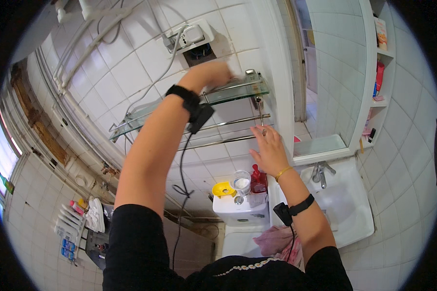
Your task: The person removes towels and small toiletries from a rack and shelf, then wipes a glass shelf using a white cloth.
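My left hand (215,73) is over the glass shelf (238,92) on the tiled wall, close to the metal rail along the shelf's edge. Its fingers are smeared by motion, so I cannot make out whether they hold anything. Lower and to the right, my right hand (271,149) reaches up to the end of the chrome towel bars (240,139) under the shelf. Its fingers are stretched out with the thumb apart, and the fingertips are at the metal bracket (260,114). Each wrist has a black strap with a small device and a cable.
A wall socket (193,35) with a plugged-in cable sits above the shelf. To the right are a mirror (335,63) and a washbasin (347,208) with a tap (321,173). Below, a toilet tank (245,216) carries a yellow dish (223,189), a clear cup (241,183) and a red pump bottle (258,182).
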A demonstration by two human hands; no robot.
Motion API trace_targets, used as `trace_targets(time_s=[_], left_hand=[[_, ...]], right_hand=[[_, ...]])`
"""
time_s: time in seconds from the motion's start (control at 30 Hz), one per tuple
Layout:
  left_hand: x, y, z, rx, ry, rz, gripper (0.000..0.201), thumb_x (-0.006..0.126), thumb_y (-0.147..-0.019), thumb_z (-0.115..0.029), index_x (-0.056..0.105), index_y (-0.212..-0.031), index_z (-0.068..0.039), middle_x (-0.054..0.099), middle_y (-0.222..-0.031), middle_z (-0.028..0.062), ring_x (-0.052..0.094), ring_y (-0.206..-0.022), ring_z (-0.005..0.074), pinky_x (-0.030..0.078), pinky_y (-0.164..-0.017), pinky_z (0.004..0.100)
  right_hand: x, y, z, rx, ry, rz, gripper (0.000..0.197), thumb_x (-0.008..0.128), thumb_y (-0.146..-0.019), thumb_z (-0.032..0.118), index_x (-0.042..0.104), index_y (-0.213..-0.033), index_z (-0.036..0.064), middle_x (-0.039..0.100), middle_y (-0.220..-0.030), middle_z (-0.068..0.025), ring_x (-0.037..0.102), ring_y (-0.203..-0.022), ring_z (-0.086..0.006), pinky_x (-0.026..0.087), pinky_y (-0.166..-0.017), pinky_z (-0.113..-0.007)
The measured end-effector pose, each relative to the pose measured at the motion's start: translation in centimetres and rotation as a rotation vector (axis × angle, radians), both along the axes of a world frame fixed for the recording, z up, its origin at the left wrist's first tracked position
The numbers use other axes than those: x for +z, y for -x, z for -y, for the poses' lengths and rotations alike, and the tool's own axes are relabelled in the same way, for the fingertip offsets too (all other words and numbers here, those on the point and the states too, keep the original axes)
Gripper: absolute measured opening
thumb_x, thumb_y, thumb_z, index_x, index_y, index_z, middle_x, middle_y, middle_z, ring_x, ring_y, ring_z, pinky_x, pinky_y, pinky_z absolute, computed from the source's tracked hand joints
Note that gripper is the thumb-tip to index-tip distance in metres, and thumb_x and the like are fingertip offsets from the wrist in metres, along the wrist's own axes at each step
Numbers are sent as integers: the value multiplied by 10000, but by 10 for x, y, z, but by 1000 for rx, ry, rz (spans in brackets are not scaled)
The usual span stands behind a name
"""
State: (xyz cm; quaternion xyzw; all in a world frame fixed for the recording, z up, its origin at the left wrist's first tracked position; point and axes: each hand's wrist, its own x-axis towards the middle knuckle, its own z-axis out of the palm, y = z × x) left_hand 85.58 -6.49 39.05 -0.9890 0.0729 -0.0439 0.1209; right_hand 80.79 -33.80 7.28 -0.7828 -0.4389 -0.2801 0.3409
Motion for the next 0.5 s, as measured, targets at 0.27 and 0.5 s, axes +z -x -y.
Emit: trace_targets(time_s=[0.27,0.5], left_hand=[[10,37,1,25,208,-171,619,684,-1023,-27,877,-1578,-223,921,-1403,193,844,-1170,320,640,-1113,446],[25,110,-52,293,276,-197,670,659,-988,114,912,-1530,-189,933,-1411,164,820,-1197,250,608,-1141,386]], right_hand=[[-5,-4,9,10,32,-10,879,961,-993,221,593,-1785,122,609,-1783,-132,513,-1691,-421,433,-1403,-597],[-6,0,3,-9,20,6,903,968,-986,231,577,-1794,127,611,-1794,-127,501,-1699,-421,424,-1410,-590]])
